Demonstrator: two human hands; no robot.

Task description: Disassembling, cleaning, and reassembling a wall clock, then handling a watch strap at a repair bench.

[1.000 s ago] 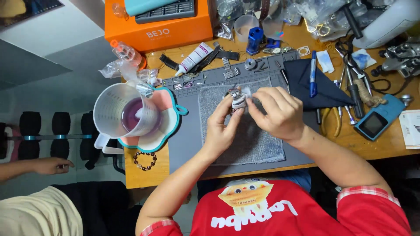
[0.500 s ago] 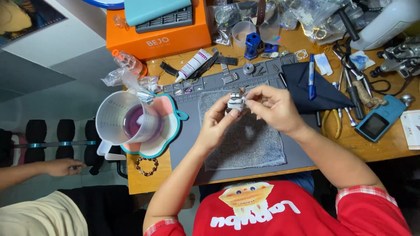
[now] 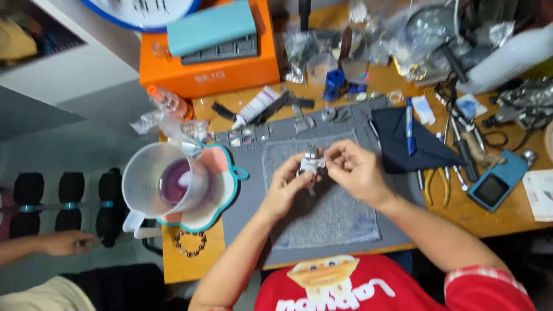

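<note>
Head view: a cluttered wooden table (image 3: 495, 222) is seen from above, with a grey work mat (image 3: 247, 213) on it and a grey towel (image 3: 328, 219) laid on the mat. Both hands are raised just above the towel's upper part. A small silver-and-white metal part (image 3: 311, 163) is pinched between them; its exact kind cannot be told. The left hand (image 3: 286, 185) is closed on the part from below and the left, fingers curled around it. The right hand (image 3: 356, 170) is closed on it from the right, thumb and fingertips pressed to its top edge. The two hands are touching each other at the part.

Left of the mat a clear measuring jug (image 3: 164, 184) with purple liquid at the bottom is stood on a teal-rimmed tray (image 3: 226, 190). A beaded bracelet (image 3: 190, 245) is laid near the table's front edge, below the tray. Behind the mat an orange box (image 3: 213, 72) is placed, with a light blue case (image 3: 210, 26) on top, and a white tube (image 3: 253, 106) is laid just in front of it. Right of the mat a dark cloth (image 3: 403, 144) is spread, with a blue pen (image 3: 409, 124) on it. Yellow-handled pliers (image 3: 436, 184) and a small blue device with a screen (image 3: 496, 181) are found further right. Another person's hand (image 3: 72, 242) is seen at the far left, well apart from the table
</note>
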